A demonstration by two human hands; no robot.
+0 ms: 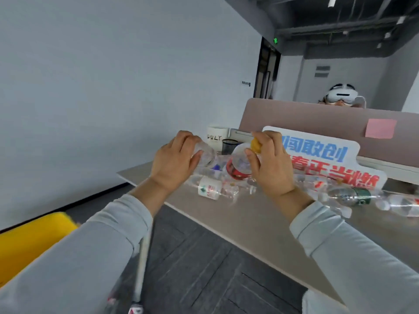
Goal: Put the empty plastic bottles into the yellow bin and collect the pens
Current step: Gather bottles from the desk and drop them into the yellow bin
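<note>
Left hand [174, 159] fingers grip a clear crumpled plastic bottle [204, 152], right hand [269, 162] fingers grip a red-labelled clear bottle with orange cap [240, 164], both above the beige surface [260, 220]; yellow bin [29, 241] lower left.

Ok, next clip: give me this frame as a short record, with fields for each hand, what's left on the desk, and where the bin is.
left hand: closed around a clear bottle, held above the desk
right hand: closed around a red-label bottle at its yellow cap end
desk: many empty bottles still lying there, one with a green label
pens: none clearly visible; black mesh cup by the white mug
yellow bin: low on the left, partly in view
</note>
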